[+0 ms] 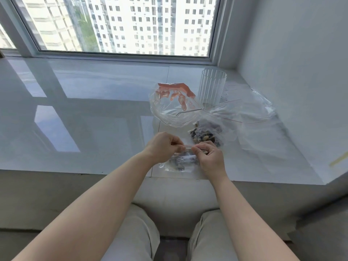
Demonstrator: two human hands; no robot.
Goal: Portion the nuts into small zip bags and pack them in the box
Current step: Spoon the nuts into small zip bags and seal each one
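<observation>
A small clear zip bag [181, 162] with dark nuts inside lies near the sill's front edge. My left hand [162, 146] pinches the left end of its zip strip. My right hand [211, 156] pinches the same strip on the right, so the two hands almost meet. Just behind them sits a larger clear bag of mixed nuts [205, 133]. A clear bag with orange print [173, 106] stands open behind that one. The ribbed clear box [212, 87] stands upright at the back right.
Everything rests on a glossy white window sill [84, 110] below a big window. Loose clear zip bags [252, 113] are spread at the right by the white wall. The sill's front edge runs just under my hands, with my knees below.
</observation>
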